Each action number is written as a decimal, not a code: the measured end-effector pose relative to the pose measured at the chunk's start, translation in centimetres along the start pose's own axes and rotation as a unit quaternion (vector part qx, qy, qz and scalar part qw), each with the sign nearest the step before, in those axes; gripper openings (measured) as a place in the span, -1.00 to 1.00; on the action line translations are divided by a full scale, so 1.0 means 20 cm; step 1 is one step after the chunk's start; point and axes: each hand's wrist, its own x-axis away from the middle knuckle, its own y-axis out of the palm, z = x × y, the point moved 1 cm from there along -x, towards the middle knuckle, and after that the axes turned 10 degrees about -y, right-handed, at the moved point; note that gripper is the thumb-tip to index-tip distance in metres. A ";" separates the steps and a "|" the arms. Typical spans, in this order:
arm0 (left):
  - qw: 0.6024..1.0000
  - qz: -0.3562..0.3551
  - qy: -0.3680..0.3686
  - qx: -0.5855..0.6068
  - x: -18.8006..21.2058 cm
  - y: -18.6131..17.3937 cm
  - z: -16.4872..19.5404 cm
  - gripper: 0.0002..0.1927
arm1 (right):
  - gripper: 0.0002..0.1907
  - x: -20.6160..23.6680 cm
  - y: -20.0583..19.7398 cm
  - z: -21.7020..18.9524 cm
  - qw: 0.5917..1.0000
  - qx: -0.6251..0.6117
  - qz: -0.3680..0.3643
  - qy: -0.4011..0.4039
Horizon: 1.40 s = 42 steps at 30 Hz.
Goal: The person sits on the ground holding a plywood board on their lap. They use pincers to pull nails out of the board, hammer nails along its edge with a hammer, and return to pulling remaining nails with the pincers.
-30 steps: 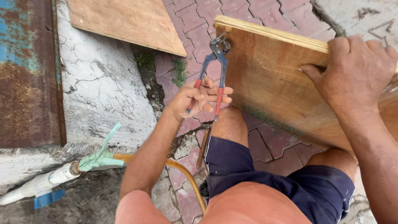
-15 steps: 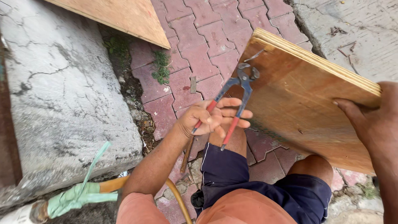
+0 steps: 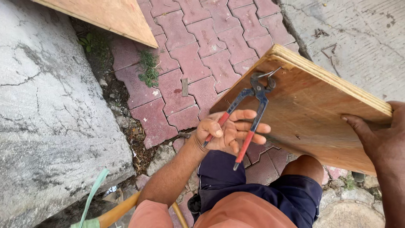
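The ground is red interlocking paving, with weeds growing in the dirt strip along its left edge. A large cracked grey concrete slab fills the left side, and a second stretch of grey concrete lies at the top right. A flat plywood sheet rests at the top, its corner reaching out over the paving. No package, label or sign shows anywhere.

In the head view, the person crouches in dark blue shorts and holds a thick plywood board tilted up on edge above the knees. The right hand grips the board's right end, fingers wrapped over the face and thumb side behind the edge. The left hand closes around the red handles of a pair of pincers, squeezing them together. The pincer head sits at the board's upper left corner, clamped on a bent nail that sticks out of the wood just below the layered top edge.

Bare paving lies open to the left of the board's corner, between it and the weeds. A small dark scrap lies on the pavers there. At the bottom left, a wooden handle and a pale green strap lean beside the slab.
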 end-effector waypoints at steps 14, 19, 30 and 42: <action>0.999 -0.025 0.010 0.018 -0.02 0.00 -0.03 -0.20 | -0.34 -0.02 -0.09 -0.15 0.995 0.092 0.011 -0.043; 0.999 -0.027 0.026 0.005 -0.05 -0.01 -0.07 -0.37 | -0.38 -0.01 -0.10 -0.15 0.999 -0.008 -0.007 0.032; 0.996 0.072 0.040 0.038 -0.06 0.13 -0.10 -0.79 | -0.42 -0.02 -0.13 -0.19 0.998 0.044 -0.038 0.029; 0.965 0.200 0.166 -0.039 -0.32 0.17 -0.38 -0.69 | -0.56 -0.14 -0.23 -0.40 0.996 0.065 -0.066 0.015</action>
